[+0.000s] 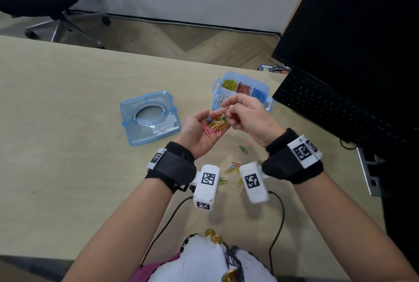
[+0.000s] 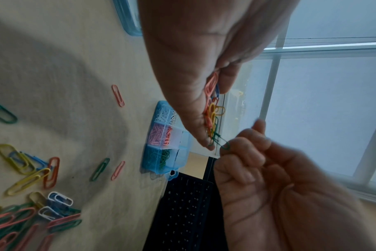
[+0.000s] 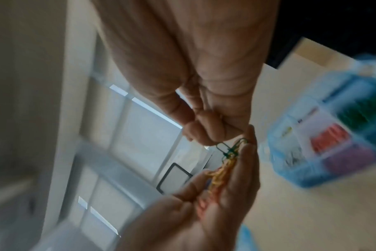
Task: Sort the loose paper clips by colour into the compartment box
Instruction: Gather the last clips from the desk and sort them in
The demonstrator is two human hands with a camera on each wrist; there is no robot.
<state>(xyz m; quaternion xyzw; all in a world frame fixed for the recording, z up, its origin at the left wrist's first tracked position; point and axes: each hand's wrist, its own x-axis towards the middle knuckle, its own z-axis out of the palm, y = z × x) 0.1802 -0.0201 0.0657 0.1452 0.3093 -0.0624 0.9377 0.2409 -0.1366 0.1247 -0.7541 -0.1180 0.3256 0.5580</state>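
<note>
Sorting is under way above the table [image 1: 68,100]. A mixed heap of clips [image 1: 215,124] is cupped in the left hand [image 1: 199,132], palm up and fingers loosely curved, presumably so that colours can be picked out without chasing each one across the surface. One green clip [image 2: 222,144] is pinched between thumb and forefinger of the right hand [image 1: 249,118], at the edge of the heap; the other fingers are curled in. It is seen touching a second green clip in the wrist views, so a snag is possible as it is drawn free.

The box [image 1: 240,90] sits open just beyond the hands, close to the keyboard [image 1: 328,104], kept within easy reach for short drops. Yellow, red, blue and white compartments are seen from the head; pink and green ones show in the left wrist view. Its lid [image 1: 149,118] is laid aside to the left, well clear of the work.

More loose clips [image 1: 233,168] are scattered on the table near the wrists, so a fair share is judged still unsorted. The green compartment is the likely target.
</note>
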